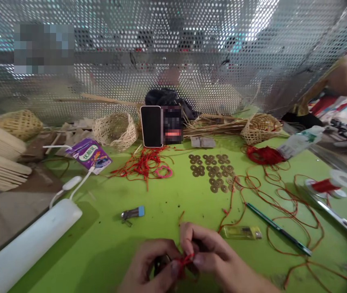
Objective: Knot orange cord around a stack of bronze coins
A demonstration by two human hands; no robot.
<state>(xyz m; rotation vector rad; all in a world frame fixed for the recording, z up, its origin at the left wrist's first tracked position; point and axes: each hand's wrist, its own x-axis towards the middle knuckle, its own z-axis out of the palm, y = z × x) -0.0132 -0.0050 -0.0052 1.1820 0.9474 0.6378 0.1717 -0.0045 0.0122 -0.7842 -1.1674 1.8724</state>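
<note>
Close to the green table's near edge, my left hand (156,264) and my right hand (211,252) meet with fingers pinched together. Between them runs a red cord (186,259), looped or knotted, and both hands grip it. Something dark sits inside my left hand, mostly hidden by the fingers. A yellow lighter (242,232) lies just right of my right hand. Beyond the hands are several coins (216,171) with holes, set out in small clusters. A nail clipper (133,213) with a blue end rests to the left.
A green pen (278,228) lies among tangled red cord (293,203) at right, near a thread spool (326,186). Further back are a red cord pile (145,162), a phone (151,127) and woven baskets (115,131). A white lamp-like bar (33,248) and purple drink carton (90,155) stand left.
</note>
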